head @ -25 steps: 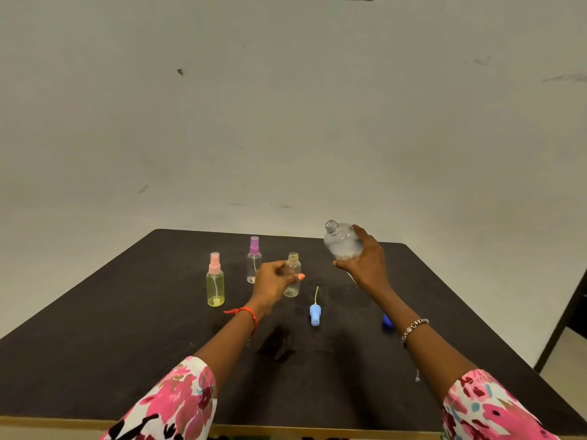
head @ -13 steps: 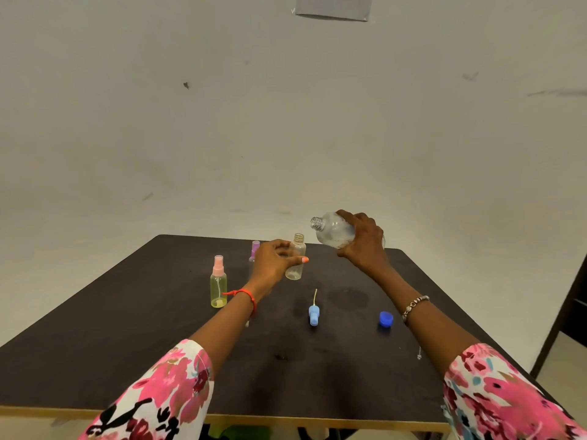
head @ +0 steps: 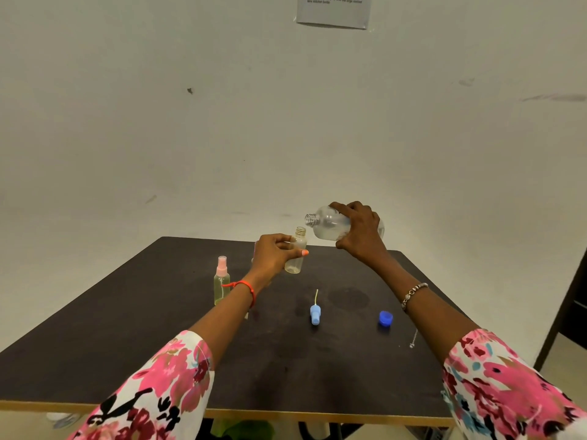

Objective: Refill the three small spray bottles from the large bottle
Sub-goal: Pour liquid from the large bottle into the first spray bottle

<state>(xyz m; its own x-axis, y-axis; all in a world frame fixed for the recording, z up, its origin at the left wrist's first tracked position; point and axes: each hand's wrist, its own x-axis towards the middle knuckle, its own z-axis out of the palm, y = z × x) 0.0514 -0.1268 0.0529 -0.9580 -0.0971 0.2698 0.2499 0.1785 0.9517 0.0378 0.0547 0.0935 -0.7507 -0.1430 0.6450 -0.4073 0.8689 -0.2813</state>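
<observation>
My right hand (head: 359, 233) grips the large clear bottle (head: 328, 223), uncapped and tipped almost flat, its mouth pointing left just above the small open bottle (head: 295, 252). My left hand (head: 274, 255) holds that small clear bottle upright, lifted off the dark table (head: 127, 328). Its blue spray head (head: 315, 313) with the dip tube lies on the table in front. A pink-capped small bottle (head: 221, 281) with yellowish liquid stands at the left. The purple-capped bottle is almost wholly hidden behind my left hand.
A blue screw cap (head: 385, 319) lies on the table to the right of the spray head. A thin pin-like object (head: 413, 339) lies near the right forearm. A paper sheet (head: 333, 9) hangs on the wall behind. The table's front edge runs along the bottom.
My right hand has raised the large bottle and tipped it from upright to nearly flat, mouth leftwards. My left hand has lifted the small open bottle off the table under that mouth.
</observation>
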